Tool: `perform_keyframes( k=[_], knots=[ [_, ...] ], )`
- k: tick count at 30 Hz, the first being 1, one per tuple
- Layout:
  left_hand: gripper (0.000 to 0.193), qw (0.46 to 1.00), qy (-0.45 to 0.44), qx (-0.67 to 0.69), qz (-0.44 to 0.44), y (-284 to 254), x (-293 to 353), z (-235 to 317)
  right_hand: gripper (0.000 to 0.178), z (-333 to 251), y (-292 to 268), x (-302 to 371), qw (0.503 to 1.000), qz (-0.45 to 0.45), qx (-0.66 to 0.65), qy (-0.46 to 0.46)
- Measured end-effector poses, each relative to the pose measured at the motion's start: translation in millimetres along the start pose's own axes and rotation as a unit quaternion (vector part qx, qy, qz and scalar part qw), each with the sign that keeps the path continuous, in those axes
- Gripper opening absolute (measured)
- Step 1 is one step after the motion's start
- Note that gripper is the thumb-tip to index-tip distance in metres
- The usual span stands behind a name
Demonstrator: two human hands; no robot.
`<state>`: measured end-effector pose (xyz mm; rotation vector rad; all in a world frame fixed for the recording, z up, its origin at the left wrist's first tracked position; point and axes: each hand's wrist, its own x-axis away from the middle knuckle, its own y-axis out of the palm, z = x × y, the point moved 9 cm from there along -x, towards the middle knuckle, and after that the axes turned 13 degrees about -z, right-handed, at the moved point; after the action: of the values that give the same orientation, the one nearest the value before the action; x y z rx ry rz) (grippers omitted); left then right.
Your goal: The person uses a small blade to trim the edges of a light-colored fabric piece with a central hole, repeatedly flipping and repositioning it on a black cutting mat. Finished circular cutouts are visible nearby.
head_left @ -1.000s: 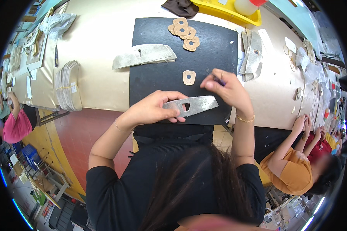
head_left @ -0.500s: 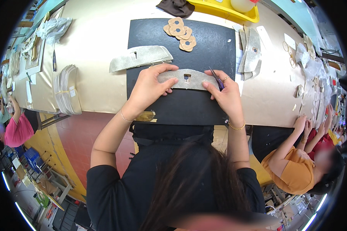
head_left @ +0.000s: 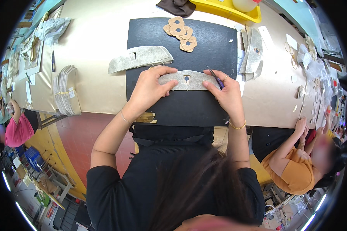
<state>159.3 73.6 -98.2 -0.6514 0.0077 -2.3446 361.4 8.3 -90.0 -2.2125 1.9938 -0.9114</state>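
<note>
A curved grey leather-like panel [head_left: 198, 80] lies over the black mat, held at both ends. My left hand [head_left: 149, 85] pinches its left end between thumb and fingers. At the other end my right hand [head_left: 229, 97] grips the panel, thumb on top. A slim pointed tool with a purple handle [head_left: 220, 82] is also tucked in the right hand; its exact kind is unclear. Through the panel's cut-out shows a tan edge around a dark keyhole-shaped opening. Similar grey panels [head_left: 148, 55] are stacked beyond my left hand. Small tan pieces with keyhole openings [head_left: 188, 43] overlap farther back.
The black mat [head_left: 204, 109] covers the middle of the beige table [head_left: 98, 88]. More panels [head_left: 254, 57] lie at right, a banded bundle [head_left: 65, 90] at left. A yellow tray [head_left: 219, 8] stands at the back. A person in orange [head_left: 293, 169] sits at right.
Both hands keep their hold on the panel. The keyhole opening sits more centrally in its cut-out, and the panel looks slightly flatter.
</note>
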Motion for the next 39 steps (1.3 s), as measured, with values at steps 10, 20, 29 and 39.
perform_keyframes(
  k=[10, 20, 29, 39],
  knots=[
    [0.034, 1.000, -0.003, -0.009, -0.002, -0.4, -1.1, 0.0, 0.032, -1.1, 0.0, -1.7, 1.000, -0.004, 0.011, -0.002],
    [0.034, 1.000, -0.001, -0.031, -0.002, 1.0, -2.3, 0.0, 0.032, -4.5, 0.9, -3.0, 0.999, 0.003, 0.020, -0.031],
    [0.031, 0.984, 0.083, -0.153, 0.042, 1.8, -0.1, 8.8, 0.031, -9.2, 1.6, -2.3, 0.997, 0.026, 0.060, -0.046],
    [0.033, 0.922, 0.051, -0.374, 0.083, 14.4, 14.8, 24.5, 0.032, -8.7, 2.7, -2.5, 0.994, 0.032, 0.098, -0.047]
  ],
)
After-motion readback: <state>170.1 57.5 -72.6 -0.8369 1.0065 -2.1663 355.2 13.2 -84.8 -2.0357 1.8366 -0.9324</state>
